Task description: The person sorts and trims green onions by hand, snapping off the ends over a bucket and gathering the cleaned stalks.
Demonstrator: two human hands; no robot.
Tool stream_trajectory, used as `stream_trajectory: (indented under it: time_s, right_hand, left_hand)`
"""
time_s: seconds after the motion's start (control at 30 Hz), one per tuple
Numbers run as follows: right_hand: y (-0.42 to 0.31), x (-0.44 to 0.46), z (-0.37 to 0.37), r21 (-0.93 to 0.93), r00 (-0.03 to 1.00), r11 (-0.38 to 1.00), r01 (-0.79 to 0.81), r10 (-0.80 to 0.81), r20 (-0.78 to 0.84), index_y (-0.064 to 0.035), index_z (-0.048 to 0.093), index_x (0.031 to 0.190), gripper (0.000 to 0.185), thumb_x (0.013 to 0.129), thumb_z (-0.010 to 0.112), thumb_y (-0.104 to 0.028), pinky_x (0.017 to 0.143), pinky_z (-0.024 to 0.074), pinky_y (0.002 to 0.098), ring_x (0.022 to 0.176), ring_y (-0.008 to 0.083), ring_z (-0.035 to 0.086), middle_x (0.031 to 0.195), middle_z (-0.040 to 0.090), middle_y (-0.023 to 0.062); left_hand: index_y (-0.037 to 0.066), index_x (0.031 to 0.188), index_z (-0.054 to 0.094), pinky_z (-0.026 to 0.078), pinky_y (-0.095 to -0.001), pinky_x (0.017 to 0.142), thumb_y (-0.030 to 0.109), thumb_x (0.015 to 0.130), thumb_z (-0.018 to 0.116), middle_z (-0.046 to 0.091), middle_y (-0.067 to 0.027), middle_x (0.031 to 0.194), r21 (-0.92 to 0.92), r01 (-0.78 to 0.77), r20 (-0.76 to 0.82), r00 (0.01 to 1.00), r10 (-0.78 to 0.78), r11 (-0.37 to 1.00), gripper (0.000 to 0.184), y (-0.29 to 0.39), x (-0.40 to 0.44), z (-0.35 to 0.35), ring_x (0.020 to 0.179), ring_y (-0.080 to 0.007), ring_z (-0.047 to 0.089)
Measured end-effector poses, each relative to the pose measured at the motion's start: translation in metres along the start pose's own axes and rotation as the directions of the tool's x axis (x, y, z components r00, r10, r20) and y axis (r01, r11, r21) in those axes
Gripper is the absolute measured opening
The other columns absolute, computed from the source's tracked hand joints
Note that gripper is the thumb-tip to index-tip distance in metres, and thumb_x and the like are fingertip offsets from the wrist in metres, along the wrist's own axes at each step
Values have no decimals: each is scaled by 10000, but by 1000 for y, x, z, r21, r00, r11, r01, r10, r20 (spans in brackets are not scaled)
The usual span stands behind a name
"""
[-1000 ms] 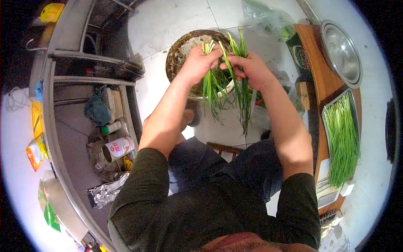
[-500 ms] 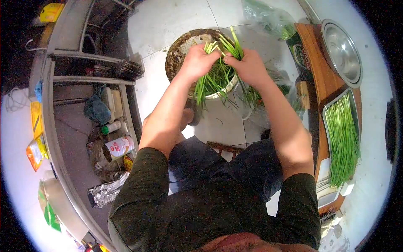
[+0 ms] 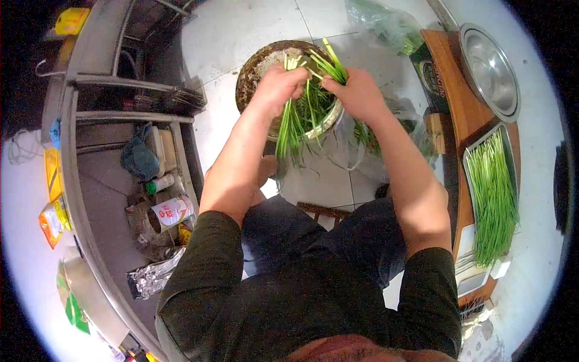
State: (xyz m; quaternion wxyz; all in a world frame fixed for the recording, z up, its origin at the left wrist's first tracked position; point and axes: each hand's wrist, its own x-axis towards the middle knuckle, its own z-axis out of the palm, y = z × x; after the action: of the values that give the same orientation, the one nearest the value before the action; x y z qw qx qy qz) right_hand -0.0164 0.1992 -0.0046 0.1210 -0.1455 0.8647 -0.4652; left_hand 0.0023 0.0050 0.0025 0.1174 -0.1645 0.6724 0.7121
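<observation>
1. Sorting by hand: a person's left hand [image 3: 282,89] curls closed around a bunch of green stalks [image 3: 292,130], pale ends up, leaves trailing down by the rim of a round, stained container [image 3: 246,87].
2. The right hand [image 3: 359,95], also closed, pinches a second bunch [image 3: 329,60] between thumb and fingers above the container's far side.
3. The step appears to be picking through the greens, stalk by stalk; the next move seems to call for a steady right grip while the left fingers separate another stalk.
4. More stalks [image 3: 493,202] lie aligned in a metal tray [image 3: 509,148] on the tabletop [image 3: 449,66] at right.
5. Compared with half a second ago, the left hand sits slightly farther left, widening the gap; the right barely shifts.
</observation>
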Motion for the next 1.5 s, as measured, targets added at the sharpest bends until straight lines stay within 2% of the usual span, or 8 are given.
stream_trajectory:
  time_s: [0.13,0.3,0.7,0.9,1.07,1.17,1.27,1.5]
  right_hand:
    - [8,2,-3,51,1000,998,-23,22,12,-16,672,1014,423,838,628,-399,759,509,466,830,413,649,867,674,232]
    - [10,5,1,83,999,996,-28,30,-12,-22,675,1029,433,825,639,-402,746,511,466,818,411,653,851,672,239]
    - [8,5,7,9,1000,1000,5,-4,-27,11,660,1027,510,822,618,-455,765,505,504,833,428,644,859,667,253]
    - [9,5,4,-46,999,998,45,-45,-18,7,659,1039,492,828,624,-436,762,509,497,835,427,643,864,667,251]
    - [5,4,0,-65,999,997,35,-35,-1,-15,662,1048,442,844,613,-404,766,506,492,834,428,641,870,668,244]
    - [7,4,-1,-5,999,1000,-12,11,-37,15,673,965,373,846,657,-339,650,481,372,670,219,636,734,667,161]
    - [4,4,-2,78,999,996,-35,36,-11,24,681,928,352,860,652,-320,659,476,342,680,155,606,725,671,113]
    - [13,9,7,248,994,966,-70,48,93,-18,698,882,250,866,651,-263,626,431,279,658,104,547,756,669,19]
  left_hand:
    - [46,770,587,338,-276,457,109,800,629,506,-18,570,-20,-95,-153,984,91,995,82,6,4,-13,465,-122,433]
    - [37,993,657,371,-238,467,167,839,697,569,24,673,96,-127,-192,971,143,987,206,8,-4,6,526,-57,474]
    - [28,849,684,387,-272,488,166,845,684,574,20,628,326,-205,-25,974,225,923,138,-6,-3,9,542,-67,495]
    - [44,776,613,331,-281,449,113,831,662,510,33,577,82,-73,47,997,69,994,100,-4,0,3,485,-84,440]
    - [36,782,599,348,-279,459,113,811,664,521,-6,605,-75,-94,-101,991,86,993,105,1,0,-3,476,-114,440]
    - [54,767,606,340,-269,444,138,843,669,532,2,612,-168,-125,-244,966,82,978,129,7,5,-14,478,-98,447]
    - [46,784,626,340,-263,445,182,864,670,532,11,614,2,-72,-352,933,68,997,164,15,-4,-1,482,-83,443]
    - [49,854,672,390,-247,510,162,844,694,597,29,682,142,-314,-131,934,332,939,116,-4,-7,17,576,-57,503]
